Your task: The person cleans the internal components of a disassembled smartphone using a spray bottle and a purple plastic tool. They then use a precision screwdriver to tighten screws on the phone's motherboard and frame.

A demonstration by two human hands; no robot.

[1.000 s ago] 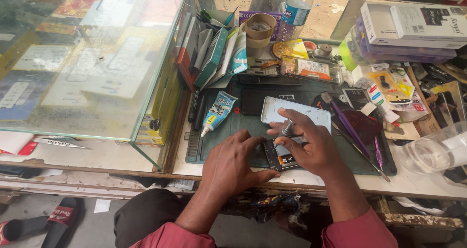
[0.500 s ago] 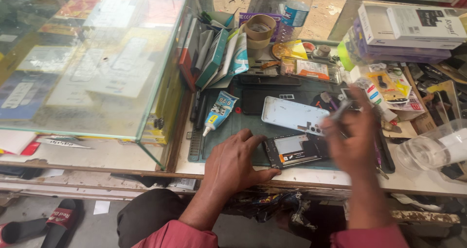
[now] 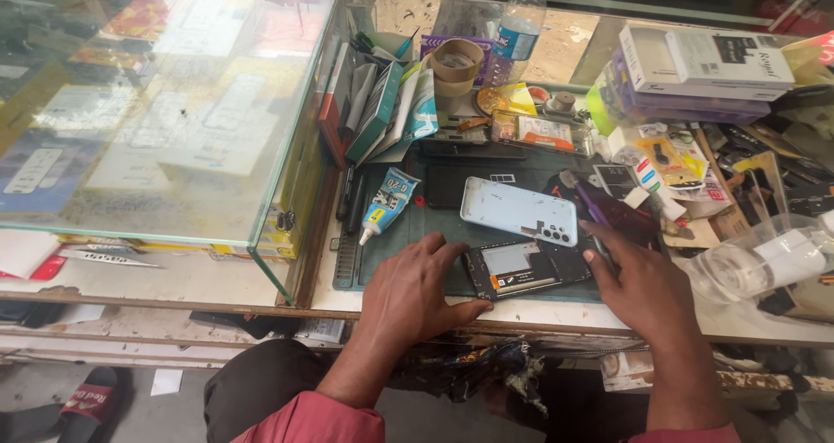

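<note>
Now the opened phone (image 3: 528, 269) lies on the green mat (image 3: 434, 226) near the counter's (image 3: 208, 278) front edge. Left hand (image 3: 415, 294) rests at the phone's left end, fingers spread and touching it. Right hand (image 3: 638, 278) sits just right of the phone, fingers pinching a purple tool (image 3: 591, 207). A pale back cover (image 3: 519, 210) lies just behind the phone.

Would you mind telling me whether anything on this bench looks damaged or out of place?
The phone under the left hand lies open, insides showing; its pale back cover sits loose beside it on the mat. The right hand holds a purple tool.
</note>
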